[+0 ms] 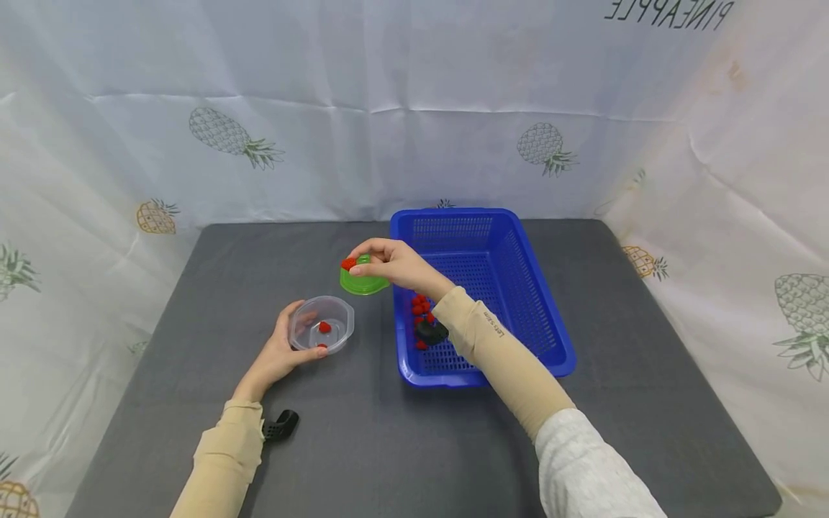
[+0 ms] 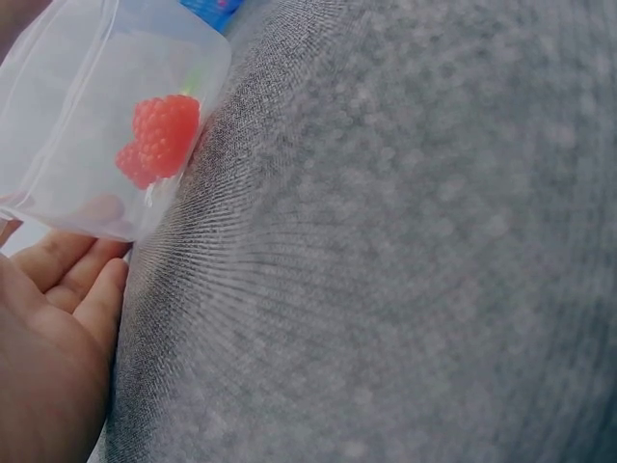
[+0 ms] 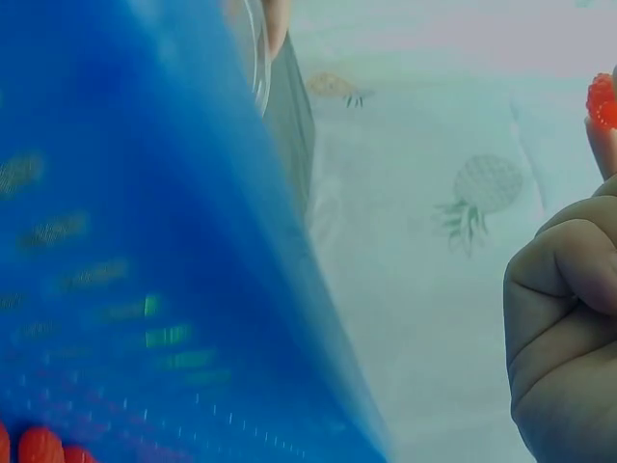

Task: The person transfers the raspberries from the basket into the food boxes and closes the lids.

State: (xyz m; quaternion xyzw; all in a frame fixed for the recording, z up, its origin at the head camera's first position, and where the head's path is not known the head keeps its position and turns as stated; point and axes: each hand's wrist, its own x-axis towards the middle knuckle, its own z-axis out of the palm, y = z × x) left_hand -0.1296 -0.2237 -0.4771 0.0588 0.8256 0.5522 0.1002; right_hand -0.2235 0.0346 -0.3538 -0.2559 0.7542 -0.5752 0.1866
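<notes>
L hand [image 2: 56, 338] has fingers against a clear plastic container [image 2: 72, 106] w/ 2 red raspberries [image 2: 168, 135] inside, one partly behind the other. Grey textured surface [image 2: 386, 241] fills most of the view; bit of a blue obj. [image 2: 214, 9] up top.

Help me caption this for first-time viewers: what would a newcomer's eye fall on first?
Probably the big blue basket, right of the table's middle, with a red pile of berries along its left side. Then the single berry pinched by the right hand, seen before a bright green lid. Nearby, the left hand holds a clear bowl with two berries inside.
</notes>
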